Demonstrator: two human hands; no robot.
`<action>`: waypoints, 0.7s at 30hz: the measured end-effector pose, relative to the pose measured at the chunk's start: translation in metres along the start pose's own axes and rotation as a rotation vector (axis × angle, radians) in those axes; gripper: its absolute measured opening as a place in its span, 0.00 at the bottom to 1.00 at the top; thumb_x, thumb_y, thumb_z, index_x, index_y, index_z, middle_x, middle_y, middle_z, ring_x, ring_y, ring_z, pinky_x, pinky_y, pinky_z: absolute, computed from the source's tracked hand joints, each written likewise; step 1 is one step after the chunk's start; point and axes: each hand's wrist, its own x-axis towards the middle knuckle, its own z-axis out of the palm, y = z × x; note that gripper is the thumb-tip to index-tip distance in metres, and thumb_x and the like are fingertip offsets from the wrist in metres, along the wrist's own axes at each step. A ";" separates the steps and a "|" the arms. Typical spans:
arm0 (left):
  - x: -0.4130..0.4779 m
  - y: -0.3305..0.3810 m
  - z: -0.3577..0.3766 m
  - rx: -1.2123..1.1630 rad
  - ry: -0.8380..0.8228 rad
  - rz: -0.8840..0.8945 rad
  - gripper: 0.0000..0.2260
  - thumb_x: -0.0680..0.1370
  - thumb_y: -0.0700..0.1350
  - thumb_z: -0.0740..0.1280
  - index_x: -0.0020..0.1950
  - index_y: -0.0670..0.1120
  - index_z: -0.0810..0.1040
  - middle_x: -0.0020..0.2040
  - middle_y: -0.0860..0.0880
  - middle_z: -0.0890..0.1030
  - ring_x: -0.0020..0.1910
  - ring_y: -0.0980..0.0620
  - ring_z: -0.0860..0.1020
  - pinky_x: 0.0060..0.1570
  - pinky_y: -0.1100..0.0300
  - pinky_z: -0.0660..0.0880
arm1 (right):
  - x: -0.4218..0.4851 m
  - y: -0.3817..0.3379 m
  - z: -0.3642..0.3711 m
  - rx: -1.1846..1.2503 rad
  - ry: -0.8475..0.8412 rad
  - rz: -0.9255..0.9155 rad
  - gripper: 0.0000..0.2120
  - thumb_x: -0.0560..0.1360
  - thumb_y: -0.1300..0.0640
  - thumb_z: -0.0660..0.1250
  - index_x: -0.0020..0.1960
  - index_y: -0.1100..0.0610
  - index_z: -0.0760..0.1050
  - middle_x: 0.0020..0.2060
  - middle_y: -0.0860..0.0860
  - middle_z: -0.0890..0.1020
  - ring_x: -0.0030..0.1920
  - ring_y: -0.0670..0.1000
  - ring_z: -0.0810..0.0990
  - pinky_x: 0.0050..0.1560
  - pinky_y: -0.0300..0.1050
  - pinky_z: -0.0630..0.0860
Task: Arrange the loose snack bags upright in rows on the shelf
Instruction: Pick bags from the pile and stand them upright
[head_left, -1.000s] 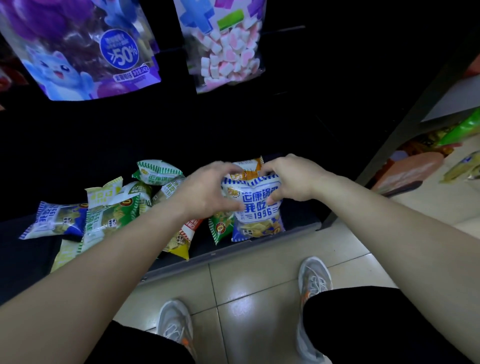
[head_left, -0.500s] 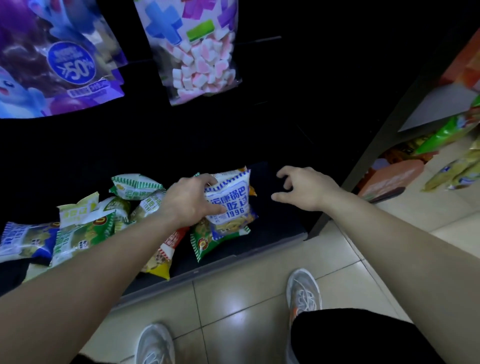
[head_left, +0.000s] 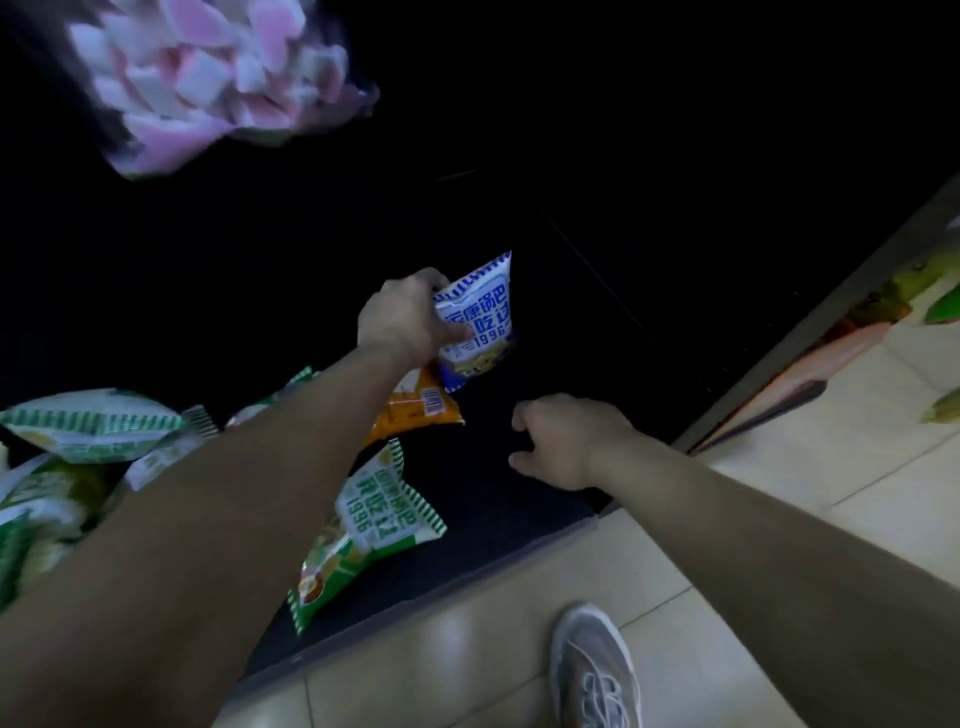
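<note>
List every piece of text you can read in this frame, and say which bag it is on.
"1996", under large Chinese characters: blue bag in the left hand.
"1996", upside down beside Chinese characters: green bag lying on the shelf.
Orange bag: barcode only, digits too small.
Other bags: blurred, unreadable.

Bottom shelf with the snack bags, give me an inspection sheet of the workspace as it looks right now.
Surface: dark bottom shelf, right part bare, back too dark to read.
Job's things: blue and white bag held upright in the air; orange bag and green and white bag lying flat; more green bags heaped at left. No rows seen.
Clutter: nothing seen beyond the loose bags.
Hands: left hand grips the blue and white bag; right hand open, empty, over the bare shelf.
Cables: nothing seen.
Surroundings: blurred bag of pink and white sweets hanging above; tiled floor; one shoe; packets at far right.
</note>
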 end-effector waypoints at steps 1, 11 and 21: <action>0.011 -0.001 0.009 0.002 0.003 0.004 0.30 0.72 0.57 0.75 0.71 0.51 0.71 0.64 0.46 0.78 0.57 0.45 0.78 0.44 0.55 0.73 | 0.008 0.002 0.008 -0.013 -0.028 -0.003 0.23 0.78 0.42 0.64 0.69 0.52 0.71 0.61 0.53 0.77 0.58 0.55 0.77 0.53 0.52 0.79; 0.067 -0.025 0.045 0.301 0.022 0.095 0.27 0.75 0.57 0.71 0.72 0.51 0.71 0.66 0.42 0.73 0.64 0.40 0.71 0.56 0.47 0.71 | 0.046 0.022 0.053 0.185 -0.068 0.109 0.23 0.80 0.44 0.62 0.72 0.52 0.68 0.65 0.52 0.76 0.61 0.54 0.77 0.59 0.52 0.77; 0.025 -0.052 0.014 0.327 0.045 0.213 0.30 0.76 0.53 0.69 0.75 0.48 0.65 0.71 0.44 0.68 0.69 0.42 0.67 0.62 0.47 0.70 | 0.051 -0.003 0.055 0.229 -0.009 0.102 0.23 0.80 0.44 0.62 0.72 0.51 0.69 0.65 0.51 0.76 0.61 0.53 0.77 0.57 0.51 0.79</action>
